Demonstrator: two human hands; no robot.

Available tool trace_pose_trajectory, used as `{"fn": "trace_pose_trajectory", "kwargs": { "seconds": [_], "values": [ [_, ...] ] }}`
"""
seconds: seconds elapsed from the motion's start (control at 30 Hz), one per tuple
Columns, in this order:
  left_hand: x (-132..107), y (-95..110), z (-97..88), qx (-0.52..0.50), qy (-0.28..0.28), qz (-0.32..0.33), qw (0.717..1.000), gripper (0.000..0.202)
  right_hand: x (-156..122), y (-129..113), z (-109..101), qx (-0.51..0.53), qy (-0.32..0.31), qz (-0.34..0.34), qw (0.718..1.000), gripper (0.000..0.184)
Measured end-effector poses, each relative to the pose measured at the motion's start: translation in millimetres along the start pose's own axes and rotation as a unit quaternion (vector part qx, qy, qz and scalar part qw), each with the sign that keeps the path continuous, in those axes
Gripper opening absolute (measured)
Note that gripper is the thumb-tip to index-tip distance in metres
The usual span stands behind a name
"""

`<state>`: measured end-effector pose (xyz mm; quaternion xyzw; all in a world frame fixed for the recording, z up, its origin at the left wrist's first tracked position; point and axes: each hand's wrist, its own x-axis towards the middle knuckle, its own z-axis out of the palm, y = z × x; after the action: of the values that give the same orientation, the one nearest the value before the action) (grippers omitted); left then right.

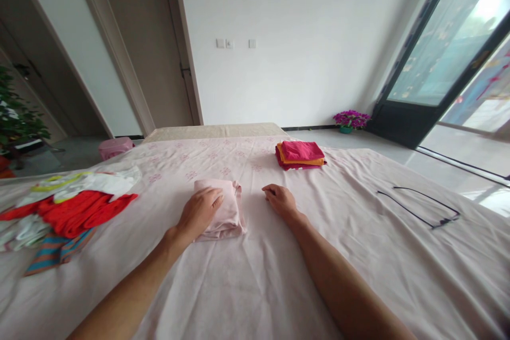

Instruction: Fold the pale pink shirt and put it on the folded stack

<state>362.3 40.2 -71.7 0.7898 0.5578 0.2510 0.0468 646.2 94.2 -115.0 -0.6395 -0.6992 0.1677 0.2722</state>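
A folded pale pink garment (pixel 225 212) lies in the middle of the pink sheet (pixel 239 287), its right edge a little loose. On its left part rests my left hand (pixel 203 207), fingers laid flat over the cloth and not gripping it. Just right of the garment, apart from it, my right hand (pixel 280 199) is at the sheet with its fingers curled in; I see nothing in them. Farther back to the right sits a stack of folded clothes (pixel 302 154), crimson on top with orange beneath.
At left lies a loose heap of clothes (pixel 75 210) in red, white and striped cloth. Eyeglasses (pixel 442 220) rest on the sheet at right. Beyond the bed are a pink stool (pixel 115 147), purple flowers (pixel 351 119), a leafy plant (pixel 18 111) and a glass door (pixel 426 64).
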Motion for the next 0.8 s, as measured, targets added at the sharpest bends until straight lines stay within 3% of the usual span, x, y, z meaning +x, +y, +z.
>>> {"fn": "trace_pose_trajectory", "kwargs": {
  "seconds": [0.1, 0.27, 0.4, 0.63, 0.7, 0.8],
  "values": [
    [16, -7, 22.6, 0.088, 0.034, 0.006, 0.995, 0.045, -1, 0, -1, 0.002, 0.003, -0.005, 1.000, 0.028],
    [15, 1, 57.5, 0.140, 0.011, 0.022, 0.990, 0.058, -1, -1, -2, -0.005, -0.002, -0.002, 1.000, 0.029],
    [8, 12, 56.6, 0.134, -0.028, 0.090, 0.986, 0.063, -1, -2, -1, -0.022, -0.001, -0.005, 1.000, 0.029],
    [-11, 19, 47.3, 0.076, -0.081, 0.169, 0.979, 0.051, -1, -1, 0, -0.029, 0.001, -0.009, 1.000, 0.029],
    [-15, 8, 43.7, 0.050, -0.040, 0.128, 0.990, 0.051, -1, -1, 0, -0.028, -0.001, -0.008, 1.000, 0.029],
    [-16, -20, 31.0, 0.008, 0.069, -0.032, 0.997, 0.055, -2, 0, 0, -0.030, 0.004, -0.017, 0.999, 0.029]
  ]
}}
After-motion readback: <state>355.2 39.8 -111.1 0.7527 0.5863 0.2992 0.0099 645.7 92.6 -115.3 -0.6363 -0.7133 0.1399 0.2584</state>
